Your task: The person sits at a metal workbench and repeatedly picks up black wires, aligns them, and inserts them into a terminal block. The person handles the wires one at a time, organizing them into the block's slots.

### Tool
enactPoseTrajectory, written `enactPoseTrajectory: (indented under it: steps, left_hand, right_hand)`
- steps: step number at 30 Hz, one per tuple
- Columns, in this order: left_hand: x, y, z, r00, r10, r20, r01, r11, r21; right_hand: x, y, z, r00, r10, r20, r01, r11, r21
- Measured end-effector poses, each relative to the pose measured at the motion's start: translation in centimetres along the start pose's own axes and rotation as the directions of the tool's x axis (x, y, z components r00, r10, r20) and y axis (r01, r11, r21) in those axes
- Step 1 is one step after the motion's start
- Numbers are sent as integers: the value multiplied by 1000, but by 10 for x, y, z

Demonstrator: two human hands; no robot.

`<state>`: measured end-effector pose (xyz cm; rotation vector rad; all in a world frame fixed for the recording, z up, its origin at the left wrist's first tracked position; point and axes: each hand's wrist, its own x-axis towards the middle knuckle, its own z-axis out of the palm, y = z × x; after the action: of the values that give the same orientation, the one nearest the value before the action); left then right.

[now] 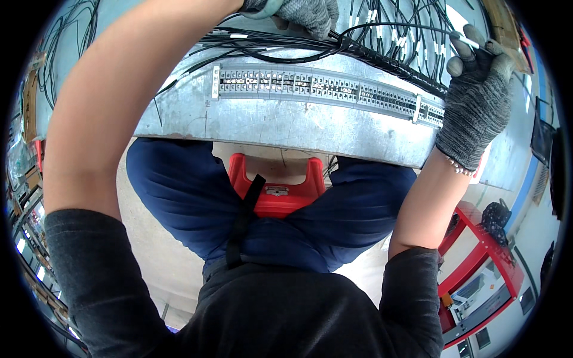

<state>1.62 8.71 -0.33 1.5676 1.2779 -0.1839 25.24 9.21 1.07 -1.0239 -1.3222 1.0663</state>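
A red stool below; a red cart at right.

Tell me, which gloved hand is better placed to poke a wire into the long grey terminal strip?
Probably the right hand: it pinches a thin black wire with a white sleeve just above the long grey terminal strip. The left hand is pressing on the black wire bundle.

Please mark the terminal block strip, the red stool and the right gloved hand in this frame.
Long grey terminal block strip (322, 89), head view, middle of the row.
Red plastic stool (277, 200), head view, seat top between the knees.
Right hand in grey knit glove (477, 98), head view, back of the glove.
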Motion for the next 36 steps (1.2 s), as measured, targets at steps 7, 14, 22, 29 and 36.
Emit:
enactPoseTrajectory:
  steps: [7,14,22,29,36]
  left_hand:
    - [-7,5,7,984,138,-113,-112,972,207]
    - [-12,10,21,939,212,-269,-119,939,323]
    - [-18,26,17,976,76,-204,28,887,462]
    - [-4,11,2,991,113,-68,-86,945,316]
    - [9,-27,-6,988,44,146,13,929,-369]
  right_hand:
    - [5,16,-22,986,119,-118,-110,990,84]
    - [3,26,-31,990,119,-74,-112,989,97]
    - [-2,14,-11,992,125,4,-125,989,82]
    - [-7,22,-23,941,26,339,-121,957,262]
    - [-46,8,18,792,-212,573,105,971,214]
